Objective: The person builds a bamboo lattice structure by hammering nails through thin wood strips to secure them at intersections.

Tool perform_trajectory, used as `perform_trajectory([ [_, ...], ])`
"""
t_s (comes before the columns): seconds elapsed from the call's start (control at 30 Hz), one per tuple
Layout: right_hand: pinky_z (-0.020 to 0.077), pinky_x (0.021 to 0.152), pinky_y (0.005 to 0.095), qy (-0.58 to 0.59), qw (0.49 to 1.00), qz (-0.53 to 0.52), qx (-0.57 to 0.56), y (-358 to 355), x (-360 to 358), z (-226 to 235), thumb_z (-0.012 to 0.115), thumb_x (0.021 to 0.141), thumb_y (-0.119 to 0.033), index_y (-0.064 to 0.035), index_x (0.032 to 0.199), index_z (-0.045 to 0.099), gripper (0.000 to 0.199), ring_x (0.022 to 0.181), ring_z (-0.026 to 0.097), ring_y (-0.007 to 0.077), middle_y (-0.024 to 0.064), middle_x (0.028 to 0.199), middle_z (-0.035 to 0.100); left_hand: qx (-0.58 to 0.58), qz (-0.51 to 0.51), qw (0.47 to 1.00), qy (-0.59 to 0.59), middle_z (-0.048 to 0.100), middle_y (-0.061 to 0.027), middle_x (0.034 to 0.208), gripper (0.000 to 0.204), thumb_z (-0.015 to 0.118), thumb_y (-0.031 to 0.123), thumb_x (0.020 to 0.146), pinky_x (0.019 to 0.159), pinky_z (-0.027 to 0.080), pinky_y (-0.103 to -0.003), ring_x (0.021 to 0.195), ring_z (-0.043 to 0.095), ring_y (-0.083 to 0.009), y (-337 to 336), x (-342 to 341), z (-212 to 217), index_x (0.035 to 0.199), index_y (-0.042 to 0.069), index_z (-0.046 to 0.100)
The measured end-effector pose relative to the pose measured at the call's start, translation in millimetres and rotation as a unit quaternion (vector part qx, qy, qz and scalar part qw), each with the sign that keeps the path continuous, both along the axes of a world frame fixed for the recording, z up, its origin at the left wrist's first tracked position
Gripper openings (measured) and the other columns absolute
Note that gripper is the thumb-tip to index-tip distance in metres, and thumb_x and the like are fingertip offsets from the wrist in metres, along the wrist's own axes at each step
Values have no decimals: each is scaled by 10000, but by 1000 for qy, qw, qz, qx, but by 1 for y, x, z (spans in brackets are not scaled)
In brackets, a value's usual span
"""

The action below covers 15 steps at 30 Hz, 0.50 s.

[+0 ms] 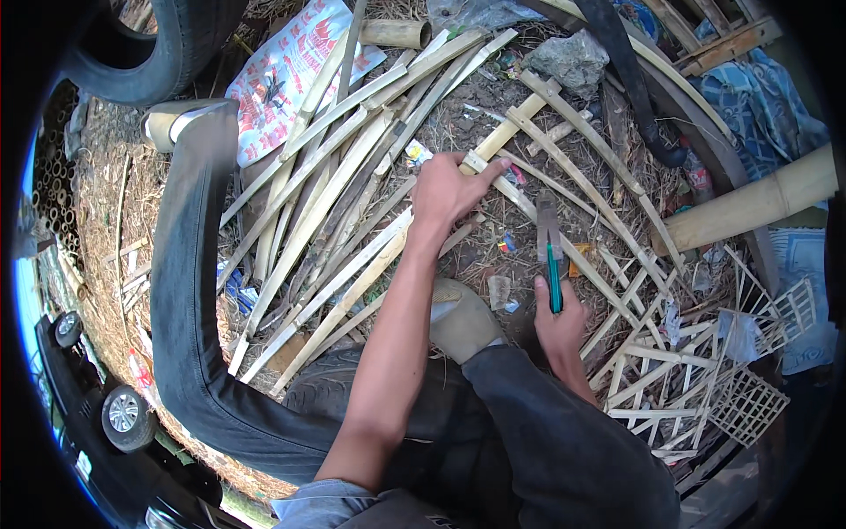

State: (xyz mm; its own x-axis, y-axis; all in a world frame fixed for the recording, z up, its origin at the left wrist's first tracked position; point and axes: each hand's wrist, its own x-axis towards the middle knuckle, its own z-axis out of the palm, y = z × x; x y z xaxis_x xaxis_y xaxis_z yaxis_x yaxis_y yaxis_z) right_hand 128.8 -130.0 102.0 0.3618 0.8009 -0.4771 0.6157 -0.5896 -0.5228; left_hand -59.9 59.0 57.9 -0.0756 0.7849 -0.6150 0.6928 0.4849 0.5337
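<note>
While I watched from afar, the left hand (451,187) pinched a pale bamboo strip (516,196) and the right hand (562,319) gripped a green-handled blade (554,271) near it.

Daylit, straw-strewn ground (99,220), black vehicle (132,480) beyond.

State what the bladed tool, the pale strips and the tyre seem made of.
Bladed tool: blade apparently metal, flat and dull grey; handle probably plastic, solid green with black. Pale strips: likely split bamboo, unvarnished, straw-coloured and slender. Tyre: apparently rubber, dark, matte and thickly moulded.
</note>
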Motion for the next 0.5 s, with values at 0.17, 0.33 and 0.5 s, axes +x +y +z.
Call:
perform_trajectory([
  [0.17,498,592,412,-15,985,57,163,-32,17,-38,812,847,-179,18,880,675,242,645,655,369,183,731,664,0,47,995,-84,691,-113,636,604,803,611,755,653,533,-388,638,688,-203,-7,-4,2,840,14,785],
  [0.33,527,624,403,10,965,154,213,-36,43,-33,825,725,-107,-15,873,692,219,689,673,328,136,776,684,33,75,994,-77,598,-13,573,542,895,497,733,520,405,-310,516,491,-96,-11,-16,17,741,-10,703],
  [0.5,525,656,405,25,971,172,165,-67,49,-23,842,736,-172,-40,885,697,247,742,675,313,120,806,683,34,108,989,-96,679,-10,671,440,910,380,786,534,394,-237,546,521,-40,-6,-5,48,903,-15,753],
])
